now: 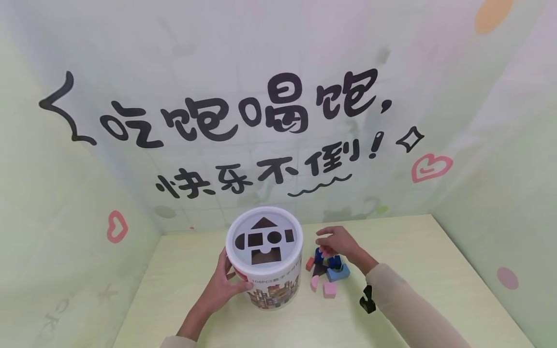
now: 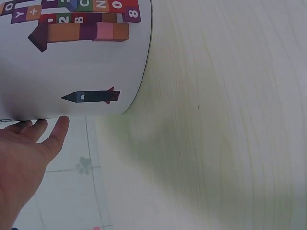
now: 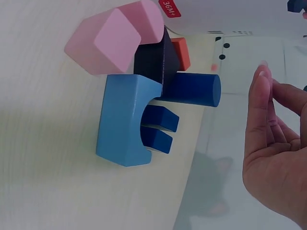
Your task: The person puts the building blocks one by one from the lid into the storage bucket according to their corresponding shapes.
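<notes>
My left hand [image 1: 222,287] spreads against the left side of a white bucket [image 1: 274,270], thumb at the front, fingers partly hidden behind. Straight fingers [image 2: 60,132] touch its wall in the left wrist view. The grey lid [image 1: 232,244] has several shaped holes. To the bucket's right, my right hand [image 1: 341,241] hovers over wooden blocks, fingers loosely bent, thumb and fingertips close together with nothing visible between them. Below it lie a light blue arch block [image 3: 120,120], a dark blue cylinder [image 3: 194,89], two small dark blue blocks [image 3: 160,118] and a dark triangular block [image 3: 153,62].
Close to the bucket lie a pink block [image 1: 329,290], a pink rounded block [image 1: 315,283] and a small red block [image 1: 310,264]. The pale wooden table [image 1: 435,290] meets a printed wall [image 1: 243,58] at the back. A black device [image 1: 368,300] is on my right wrist.
</notes>
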Tool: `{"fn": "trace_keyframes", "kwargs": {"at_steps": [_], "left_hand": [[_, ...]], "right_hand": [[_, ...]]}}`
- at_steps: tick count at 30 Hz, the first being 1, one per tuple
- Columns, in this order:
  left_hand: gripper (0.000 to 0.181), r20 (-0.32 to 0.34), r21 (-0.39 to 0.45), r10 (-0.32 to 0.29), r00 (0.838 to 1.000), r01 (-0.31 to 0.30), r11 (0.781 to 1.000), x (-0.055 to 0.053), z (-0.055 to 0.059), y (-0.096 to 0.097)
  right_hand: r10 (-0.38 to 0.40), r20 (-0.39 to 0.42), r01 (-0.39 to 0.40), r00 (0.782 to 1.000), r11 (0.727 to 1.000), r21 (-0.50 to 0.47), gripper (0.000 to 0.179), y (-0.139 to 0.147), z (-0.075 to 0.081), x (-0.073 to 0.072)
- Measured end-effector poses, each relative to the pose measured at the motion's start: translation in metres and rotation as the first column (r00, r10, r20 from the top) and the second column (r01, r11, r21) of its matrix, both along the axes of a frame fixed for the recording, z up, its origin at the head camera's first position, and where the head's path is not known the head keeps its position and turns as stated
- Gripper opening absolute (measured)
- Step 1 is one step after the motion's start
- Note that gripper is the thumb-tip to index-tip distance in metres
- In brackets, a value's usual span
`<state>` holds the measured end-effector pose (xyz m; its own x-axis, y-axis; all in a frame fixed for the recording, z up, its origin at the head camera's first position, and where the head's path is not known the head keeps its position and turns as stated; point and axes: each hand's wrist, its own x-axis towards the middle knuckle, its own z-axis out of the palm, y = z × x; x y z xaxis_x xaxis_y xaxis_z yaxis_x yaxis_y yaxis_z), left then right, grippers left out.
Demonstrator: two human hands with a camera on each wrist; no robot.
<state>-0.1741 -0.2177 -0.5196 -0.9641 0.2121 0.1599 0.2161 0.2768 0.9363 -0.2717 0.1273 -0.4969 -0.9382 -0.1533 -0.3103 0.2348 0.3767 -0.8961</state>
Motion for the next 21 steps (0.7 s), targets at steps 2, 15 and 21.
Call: {"fn": "trace_keyframes", "kwargs": {"at_steps": [2,15,21], "left_hand": [[0.116,-0.004,-0.003,0.002,1.0,-0.002,1.0,0.0,0.0,0.0],[0.116,-0.007,0.009,-0.001,1.0,0.001,1.0,0.0,-0.002,0.001],[0.116,-0.009,0.009,0.003,1.0,-0.003,1.0,0.0,-0.003,0.001]], "right_hand": [[0.009,0.002,-0.009,1.0,1.0,0.001,0.038,0.001,-0.005,0.0],[0.074,0.026,-0.073,0.997,0.997,-0.035,0.044,0.008,-0.028,0.006],[0.092,0.028,-0.092,0.995,0.996,-0.007,0.043,0.007,-0.034,0.009]]}}
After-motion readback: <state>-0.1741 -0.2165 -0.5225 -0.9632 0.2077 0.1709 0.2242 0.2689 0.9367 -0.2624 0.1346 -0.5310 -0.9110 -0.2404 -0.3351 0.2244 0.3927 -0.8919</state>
